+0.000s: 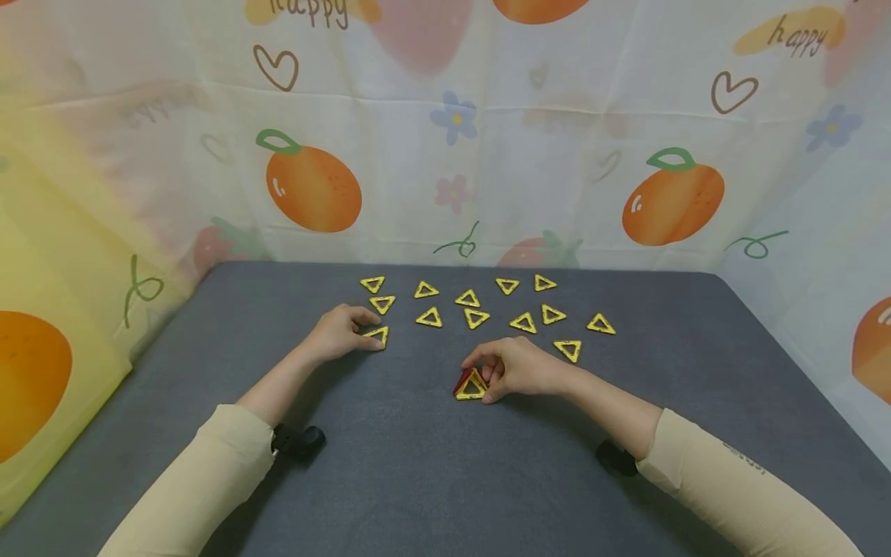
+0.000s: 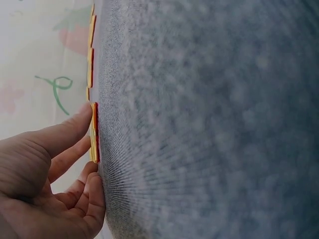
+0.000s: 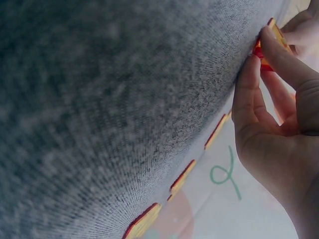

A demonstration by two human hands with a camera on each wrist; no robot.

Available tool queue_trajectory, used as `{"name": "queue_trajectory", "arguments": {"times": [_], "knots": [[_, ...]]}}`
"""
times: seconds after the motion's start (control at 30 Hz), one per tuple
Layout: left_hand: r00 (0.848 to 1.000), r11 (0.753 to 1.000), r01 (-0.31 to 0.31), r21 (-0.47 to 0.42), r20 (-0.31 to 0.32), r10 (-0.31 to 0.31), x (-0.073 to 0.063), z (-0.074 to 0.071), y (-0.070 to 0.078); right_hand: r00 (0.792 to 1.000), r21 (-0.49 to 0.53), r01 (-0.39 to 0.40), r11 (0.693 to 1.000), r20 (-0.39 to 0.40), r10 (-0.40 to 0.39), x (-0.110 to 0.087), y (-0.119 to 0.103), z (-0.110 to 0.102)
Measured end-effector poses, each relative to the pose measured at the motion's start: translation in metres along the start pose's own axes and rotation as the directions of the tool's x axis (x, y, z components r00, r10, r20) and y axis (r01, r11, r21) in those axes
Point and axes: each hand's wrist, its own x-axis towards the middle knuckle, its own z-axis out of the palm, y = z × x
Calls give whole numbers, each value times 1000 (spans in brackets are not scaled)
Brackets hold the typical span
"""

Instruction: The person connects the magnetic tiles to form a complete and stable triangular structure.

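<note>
My left hand (image 1: 339,333) pinches a flat yellow triangular tile (image 1: 386,338) at the left of the table. In the left wrist view this tile (image 2: 96,132) shows a red underside; the thumb is at one end and fingertips at the other. Near the middle, my right hand (image 1: 522,367) grips a small pyramid-like piece (image 1: 470,397) made of joined triangular tiles, yellow in front and red on its left side. It stands on the table, partly hidden by the fingers in the right wrist view. How many tiles form it, I cannot tell.
Several more yellow triangular tiles lie flat in loose rows behind my hands, one of them (image 1: 568,343) just beyond the right wrist. The dark grey table (image 1: 418,472) ends at a printed cloth (image 1: 390,155) hanging behind and along the sides.
</note>
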Motion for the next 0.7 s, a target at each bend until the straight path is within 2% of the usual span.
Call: {"name": "queue_trajectory", "arguments": {"times": [0.43, 0.7], "knots": [[1000, 1000, 7, 21, -15, -6, 0, 1, 4, 1000, 4, -5, 1000, -1, 5, 0, -1, 0], [1000, 1000, 12, 2, -12, -12, 0, 2, 7, 1000, 5, -6, 1000, -1, 6, 0, -1, 0]]}}
